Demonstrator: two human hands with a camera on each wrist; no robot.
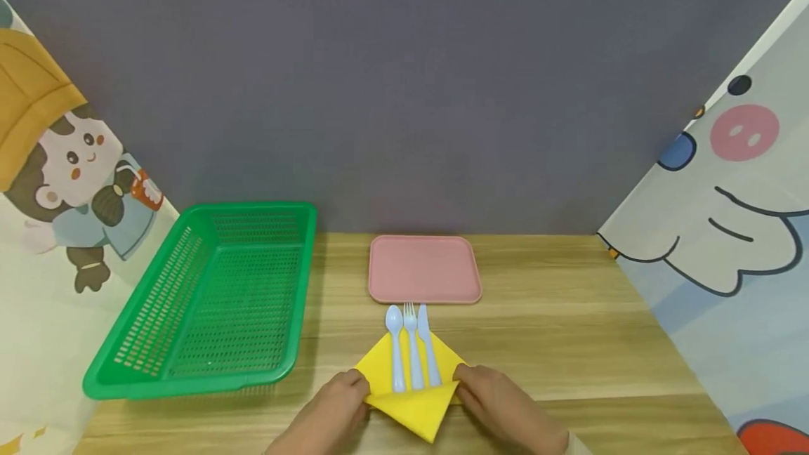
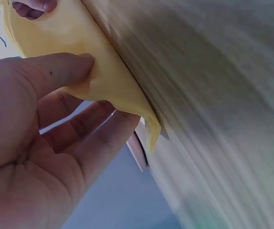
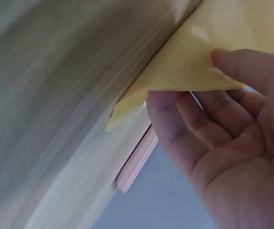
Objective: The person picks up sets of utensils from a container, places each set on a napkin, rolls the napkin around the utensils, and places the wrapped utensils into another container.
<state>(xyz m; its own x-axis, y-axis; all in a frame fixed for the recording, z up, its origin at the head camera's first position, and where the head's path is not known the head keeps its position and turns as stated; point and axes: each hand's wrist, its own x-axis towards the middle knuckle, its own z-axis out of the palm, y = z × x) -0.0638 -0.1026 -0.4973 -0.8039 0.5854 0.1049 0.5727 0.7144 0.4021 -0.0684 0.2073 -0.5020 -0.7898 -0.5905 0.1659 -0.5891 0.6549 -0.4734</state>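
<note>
A yellow napkin [image 1: 413,414] lies cornerwise on the table, its near part raised in a fold that hides the lower handle ends of the cutlery. On it, side by side, are a pale blue spoon [image 1: 395,328], fork [image 1: 413,343] and knife [image 1: 430,350], heads pointing away from me. My left hand [image 1: 336,402] pinches the fold's left end; in the left wrist view its thumb [image 2: 75,67] presses on the cloth with fingers behind. At the right end, my right hand [image 1: 496,402] grips the napkin likewise, the thumb [image 3: 242,64] on the cloth.
Just beyond the cutlery sits a pink rectangular tray [image 1: 423,269]. A green mesh basket [image 1: 302,300] stands to the left. Behind the wooden table [image 1: 556,314] rises a grey panel [image 1: 404,90], with cartoon-printed panels [image 1: 758,230] at both sides.
</note>
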